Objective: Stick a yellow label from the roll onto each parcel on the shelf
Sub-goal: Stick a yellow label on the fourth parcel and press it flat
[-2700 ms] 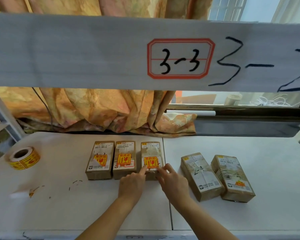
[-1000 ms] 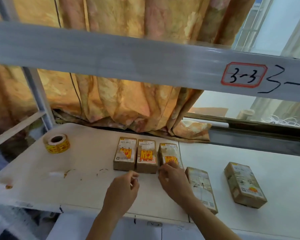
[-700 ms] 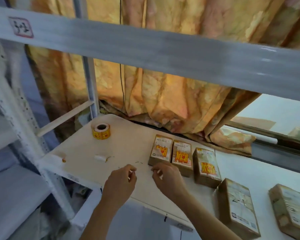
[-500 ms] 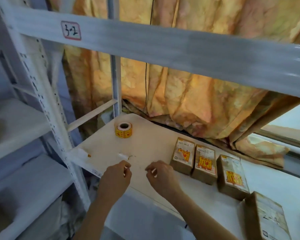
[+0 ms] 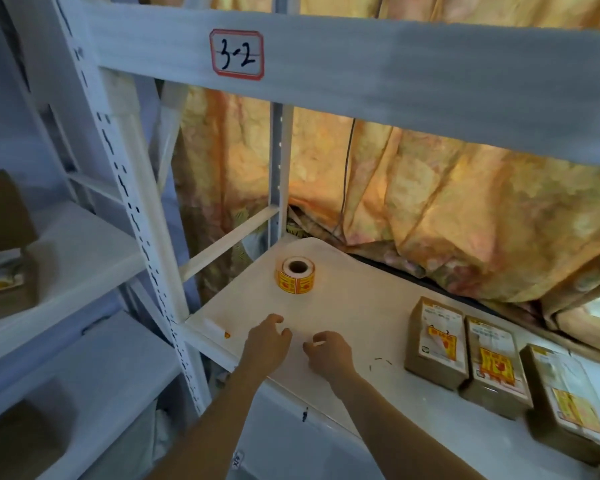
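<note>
We are between parcels, both hands empty: our left hand (image 5: 267, 344) spread, our right hand (image 5: 329, 351) loosely curled over the shelf (image 5: 360, 306). The label roll (image 5: 295, 275) stands just beyond; next, we likely peel one for an unlabelled parcel.

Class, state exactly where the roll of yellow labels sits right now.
In the head view, the roll of yellow labels stands on the white shelf near its back left corner, beyond the left hand and well left of the parcels.
</note>
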The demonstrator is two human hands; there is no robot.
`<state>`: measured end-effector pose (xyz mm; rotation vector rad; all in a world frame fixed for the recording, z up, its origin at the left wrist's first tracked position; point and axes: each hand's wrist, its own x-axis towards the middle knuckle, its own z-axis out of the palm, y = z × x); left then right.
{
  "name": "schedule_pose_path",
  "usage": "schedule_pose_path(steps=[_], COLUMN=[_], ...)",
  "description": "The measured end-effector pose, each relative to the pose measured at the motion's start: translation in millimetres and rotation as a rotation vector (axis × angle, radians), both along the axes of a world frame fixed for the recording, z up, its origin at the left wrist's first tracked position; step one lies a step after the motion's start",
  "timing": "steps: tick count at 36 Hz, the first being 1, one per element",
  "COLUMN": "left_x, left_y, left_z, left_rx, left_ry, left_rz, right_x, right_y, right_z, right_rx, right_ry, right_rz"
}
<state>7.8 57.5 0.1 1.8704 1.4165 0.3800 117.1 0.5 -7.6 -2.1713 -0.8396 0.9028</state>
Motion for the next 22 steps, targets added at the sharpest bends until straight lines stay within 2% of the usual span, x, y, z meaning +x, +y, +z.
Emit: schedule_pose_path(steps=[7, 17, 19, 22], left_x=[6.1, 9.0, 14.3, 26.6], left_y=[0.9, -21.2, -31.4, -51.7], left_z=[-6.8, 22.5, 32.1, 44.9], left_rx=[0.025, 0.202, 0.222, 0.163], left_ry=[-0.032, -0.180, -0.242, -0.393], left_rz=[-0.032, -0.049, -0.071, -0.099], right_x=[-1.0, 16.0, 24.1, 39.0], right_y=[-4.7, -38.1, -52.9, -79.4], right_z=[-0.6, 31.9, 39.9, 50.8], right_rx=[0.120, 0.294, 0.334, 0.424], right_ry=[0.155, 0.072, 0.137, 0.295], right_rz=[-0.073, 0.068, 0.072, -0.047])
